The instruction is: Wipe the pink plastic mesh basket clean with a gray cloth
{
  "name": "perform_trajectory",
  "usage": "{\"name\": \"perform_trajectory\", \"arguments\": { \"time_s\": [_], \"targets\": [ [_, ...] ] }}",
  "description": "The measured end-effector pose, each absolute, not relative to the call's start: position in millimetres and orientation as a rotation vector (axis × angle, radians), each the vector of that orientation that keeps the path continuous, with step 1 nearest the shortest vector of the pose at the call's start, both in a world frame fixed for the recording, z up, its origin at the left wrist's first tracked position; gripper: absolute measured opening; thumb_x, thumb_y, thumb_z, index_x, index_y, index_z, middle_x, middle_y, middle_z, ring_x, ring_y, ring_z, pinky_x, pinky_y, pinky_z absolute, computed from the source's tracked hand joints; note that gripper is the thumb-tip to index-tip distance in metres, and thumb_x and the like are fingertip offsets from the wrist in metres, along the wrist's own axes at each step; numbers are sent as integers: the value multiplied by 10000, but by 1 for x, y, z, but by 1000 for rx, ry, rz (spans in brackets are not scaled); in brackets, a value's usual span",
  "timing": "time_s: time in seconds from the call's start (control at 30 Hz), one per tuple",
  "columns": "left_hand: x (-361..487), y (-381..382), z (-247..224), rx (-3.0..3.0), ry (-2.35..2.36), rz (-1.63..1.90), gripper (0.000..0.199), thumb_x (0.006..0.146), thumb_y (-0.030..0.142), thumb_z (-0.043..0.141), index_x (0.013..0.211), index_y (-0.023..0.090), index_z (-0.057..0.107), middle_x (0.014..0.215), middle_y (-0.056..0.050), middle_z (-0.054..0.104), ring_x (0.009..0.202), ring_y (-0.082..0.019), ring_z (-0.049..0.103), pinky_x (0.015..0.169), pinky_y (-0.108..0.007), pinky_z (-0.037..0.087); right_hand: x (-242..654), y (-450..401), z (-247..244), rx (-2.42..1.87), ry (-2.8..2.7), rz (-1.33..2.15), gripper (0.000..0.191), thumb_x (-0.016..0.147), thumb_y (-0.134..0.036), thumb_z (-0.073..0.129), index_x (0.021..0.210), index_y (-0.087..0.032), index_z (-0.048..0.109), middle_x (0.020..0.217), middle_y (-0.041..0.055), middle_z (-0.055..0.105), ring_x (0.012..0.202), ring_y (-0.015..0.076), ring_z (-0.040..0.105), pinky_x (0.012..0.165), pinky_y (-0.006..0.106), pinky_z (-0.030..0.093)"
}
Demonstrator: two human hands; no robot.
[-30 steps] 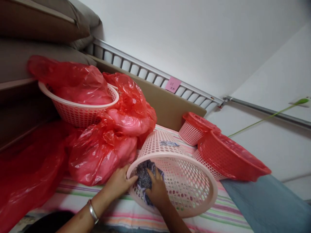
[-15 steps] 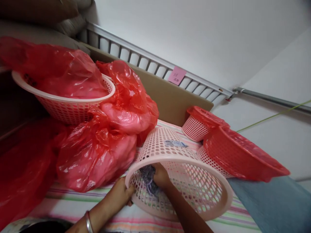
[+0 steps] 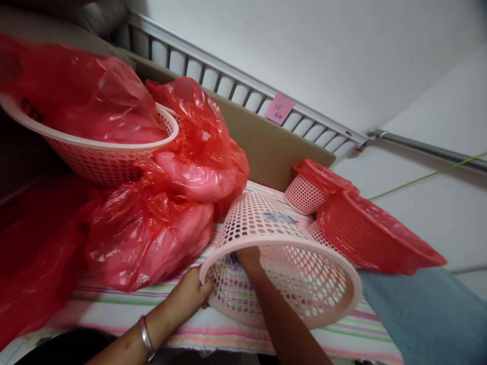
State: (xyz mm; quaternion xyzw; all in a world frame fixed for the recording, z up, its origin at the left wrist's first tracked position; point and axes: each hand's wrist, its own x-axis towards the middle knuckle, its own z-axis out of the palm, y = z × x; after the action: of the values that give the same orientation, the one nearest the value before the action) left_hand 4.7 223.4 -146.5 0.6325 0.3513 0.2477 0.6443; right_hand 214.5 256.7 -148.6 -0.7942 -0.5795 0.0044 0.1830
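A pale pink perforated plastic basket point(image 3: 281, 242) lies on its side, its wide mouth facing me. My left hand point(image 3: 196, 289) grips the rim at its left edge, thumb over the lip. Inside the basket, against the upper left wall, is my right hand point(image 3: 249, 257), its fingers mostly hidden behind the rim. A dark grey-blue cloth point(image 3: 233, 261) shows partly at that hand. On the basket's outer side sits a bluish label point(image 3: 279, 218). Under it all spreads a striped sheet point(image 3: 224, 329).
Red plastic bags point(image 3: 152, 243) are heaped at left, beside another pink basket point(image 3: 102, 162) holding a red bag. Red-covered baskets point(image 3: 376, 233) stand at right near a blue-grey cloth point(image 3: 422, 304). Behind are a tan board point(image 3: 262, 142) and a metal rail with a pink note point(image 3: 280, 108).
My right hand has moved deeper into the basket with the cloth, which is now mostly hidden. My left hand keeps its hold on the rim. The view has shifted slightly.
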Motion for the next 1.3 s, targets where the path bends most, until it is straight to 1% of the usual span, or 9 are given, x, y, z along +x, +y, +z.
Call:
{"name": "perform_trajectory", "arguments": {
  "time_s": [0.1,0.2,0.33,0.43,0.63,0.87,1.0,1.1,1.3],
  "targets": [
    [4,223,-146,1445,792,575,164,775,241,431,787,134,555,547,19,555,390,-119,526,391,-214,415,183,205,-157,-2303,-1626,37,477,671,-171,493,1136,-166,602,1049,116,650,976,264,601,838,354,459],
    [0,222,-141,1487,796,615,195,783,270,436,755,140,579,567,-9,606,500,-155,585,486,-241,468,158,140,-163,-2284,-1782,141,567,631,-160,518,1196,-144,564,1219,162,559,1119,294,523,941,384,399],
    [-4,221,-132,1577,771,719,239,795,277,447,763,121,627,664,-40,666,702,-184,623,678,-260,487,153,96,-137,-2127,-1953,439,330,680,-238,550,994,-265,648,1022,72,637,928,232,598,805,312,457],
    [-5,223,-127,1596,823,656,276,804,262,408,771,112,638,609,-27,655,566,-166,591,569,-243,461,160,107,-113,-2178,-1835,330,321,700,-226,529,1001,-265,633,981,68,627,885,222,593,771,295,449],
    [-8,229,-120,1716,801,717,259,765,183,407,827,112,648,758,-47,685,704,-184,607,650,-244,454,171,159,-141,-2207,-1843,108,348,687,-149,504,1009,-225,611,983,71,611,911,209,575,801,283,434],
    [-8,232,-118,1733,801,653,237,726,129,407,834,129,618,762,-43,672,687,-170,602,654,-240,446,225,249,-160,-2313,-1650,-45,354,815,-225,441,1139,-194,579,1168,90,592,1160,248,475,963,388,371],
    [-7,234,-121,1712,786,636,236,732,134,397,827,131,613,758,-41,663,694,-173,603,639,-243,441,244,288,-161,-2341,-1624,-15,341,865,-253,392,1147,-224,581,1184,40,594,1218,222,422,1027,403,305],
    [-6,235,-124,1707,789,632,239,722,128,391,816,128,611,751,-42,661,688,-175,606,627,-244,438,246,291,-158,-2362,-1627,23,331,869,-248,382,1109,-260,610,1140,10,624,1169,193,473,1006,346,334],
    [-8,233,-126,1717,798,677,258,718,127,399,858,122,616,763,-51,670,695,-176,611,633,-244,438,211,222,-148,-2376,-1719,89,396,758,-203,487,1139,-206,597,1116,67,629,1066,221,552,912,308,401]
  ]
}}
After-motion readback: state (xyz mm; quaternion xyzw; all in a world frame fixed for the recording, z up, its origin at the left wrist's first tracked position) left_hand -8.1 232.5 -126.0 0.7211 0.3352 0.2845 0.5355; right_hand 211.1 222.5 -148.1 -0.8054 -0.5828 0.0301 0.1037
